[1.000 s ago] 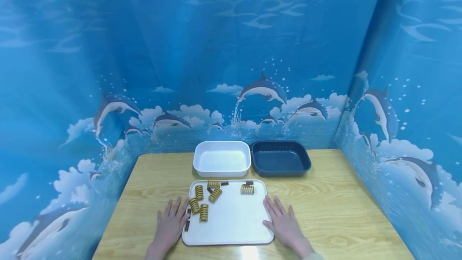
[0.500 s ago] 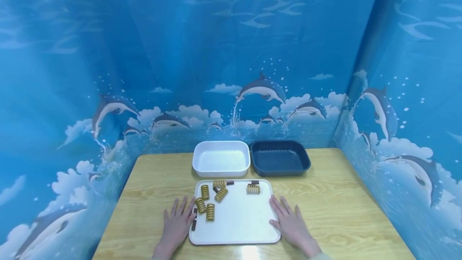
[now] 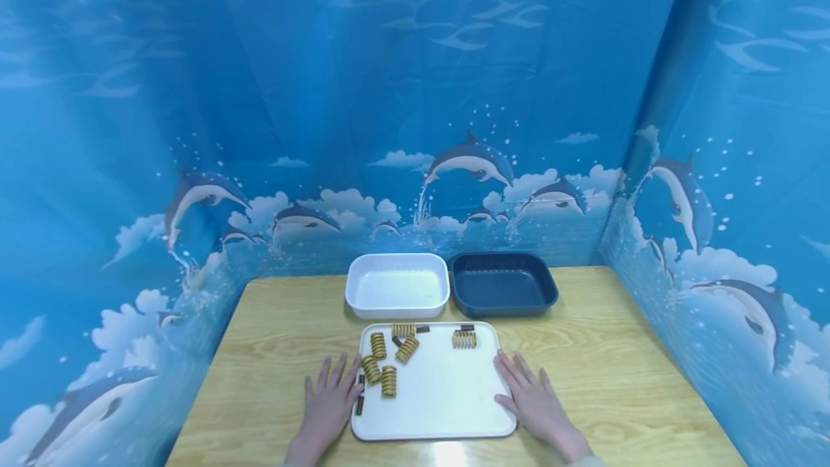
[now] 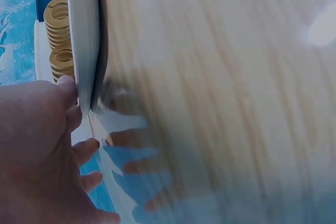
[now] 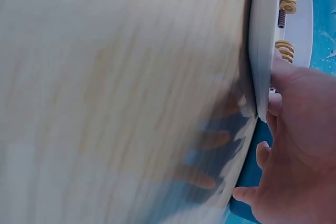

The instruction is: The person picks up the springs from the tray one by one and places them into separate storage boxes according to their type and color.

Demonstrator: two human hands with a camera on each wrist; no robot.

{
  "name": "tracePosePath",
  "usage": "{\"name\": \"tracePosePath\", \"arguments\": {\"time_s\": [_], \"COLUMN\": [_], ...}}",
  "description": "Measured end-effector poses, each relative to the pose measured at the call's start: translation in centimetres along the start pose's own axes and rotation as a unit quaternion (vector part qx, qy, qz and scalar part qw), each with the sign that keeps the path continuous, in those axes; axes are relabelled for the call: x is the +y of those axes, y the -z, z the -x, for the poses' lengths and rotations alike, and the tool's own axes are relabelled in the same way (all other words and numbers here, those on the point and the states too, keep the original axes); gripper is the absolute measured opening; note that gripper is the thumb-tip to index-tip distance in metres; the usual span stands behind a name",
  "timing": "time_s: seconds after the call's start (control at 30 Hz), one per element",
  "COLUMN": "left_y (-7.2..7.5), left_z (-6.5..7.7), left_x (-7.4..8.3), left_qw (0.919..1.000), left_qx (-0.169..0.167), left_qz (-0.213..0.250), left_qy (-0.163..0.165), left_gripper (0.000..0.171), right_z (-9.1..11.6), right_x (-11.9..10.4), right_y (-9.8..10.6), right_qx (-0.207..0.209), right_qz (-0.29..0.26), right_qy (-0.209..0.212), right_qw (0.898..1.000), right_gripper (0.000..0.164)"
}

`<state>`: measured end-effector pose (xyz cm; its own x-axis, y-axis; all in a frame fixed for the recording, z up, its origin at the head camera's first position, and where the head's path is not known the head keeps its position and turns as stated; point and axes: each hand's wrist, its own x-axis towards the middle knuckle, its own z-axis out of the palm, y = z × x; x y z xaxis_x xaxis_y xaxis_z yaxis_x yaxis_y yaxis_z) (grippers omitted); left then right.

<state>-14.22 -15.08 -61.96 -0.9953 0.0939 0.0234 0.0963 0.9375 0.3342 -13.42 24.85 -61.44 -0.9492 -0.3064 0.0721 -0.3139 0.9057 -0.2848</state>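
Observation:
A white tray [image 3: 447,398] lies on the table between my two hands. My left hand [image 3: 329,403] rests at its left edge, fingers spread, thumb at the rim. At the right edge is my right hand [image 3: 537,403], likewise spread, with its fingertips against the tray's side. Several thick gold coil springs [image 3: 389,382] are grouped in the tray's left part; another gold spring [image 3: 464,339] lies near the far right corner. Small dark springs [image 3: 360,405] lie among them and along the edges. In the right wrist view, one dark spring [image 5: 282,19] shows fine coils.
Behind the tray, a white bin [image 3: 398,308] and a dark blue bin [image 3: 506,305] stand side by side. The wooden table [image 3: 603,380] ends at a blue dolphin-print curtain [image 3: 415,128] at the back and sides.
The tray, with the springs on it, has slid to the right across the table. Both hands have moved right along with it; the two bins have stayed in place.

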Motion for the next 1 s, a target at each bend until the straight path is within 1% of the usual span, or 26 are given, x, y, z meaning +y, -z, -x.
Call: {"name": "tracePosePath", "arguments": {"time_s": [0.2,0.43,0.67,0.73,0.9,1.0], "left_y": [-0.3,-0.5,-1.2,-1.3,-1.0,-0.9], "left_z": [0.0,0.0,0.0,-0.1,0.1,0.2], "left_x": [0.8,1.4,2.0,2.1,2.5,2.7], "left_qw": [0.9999,0.9996,0.9997,0.9996,0.9994,0.9996], "left_qx": [-0.001,0.017,0.008,0.011,0.017,0.016], "left_qz": [-0.011,0.002,0.008,0.007,0.006,0.006], "left_qy": [-0.004,-0.023,-0.020,-0.023,-0.028,-0.025], "left_gripper": [0.052,0.052,0.052,0.052,0.051,0.051], "right_z": [0.3,0.6,1.0,1.1,1.0,1.0], "right_x": [0.7,1.4,2.7,2.8,2.7,2.7], "right_y": [0.1,0.2,-0.4,-0.3,0.0,0.1], "right_qx": [0.020,0.032,0.067,0.060,0.016,0.010], "right_qz": [0.002,0.000,-0.006,-0.009,-0.012,-0.012], "right_qy": [0.005,0.007,0.025,0.021,-0.009,-0.013], "right_qw": [1.000,0.999,0.997,0.998,1.000,1.000], "right_gripper": [0.063,0.062,0.062,0.062,0.062,0.062]}}
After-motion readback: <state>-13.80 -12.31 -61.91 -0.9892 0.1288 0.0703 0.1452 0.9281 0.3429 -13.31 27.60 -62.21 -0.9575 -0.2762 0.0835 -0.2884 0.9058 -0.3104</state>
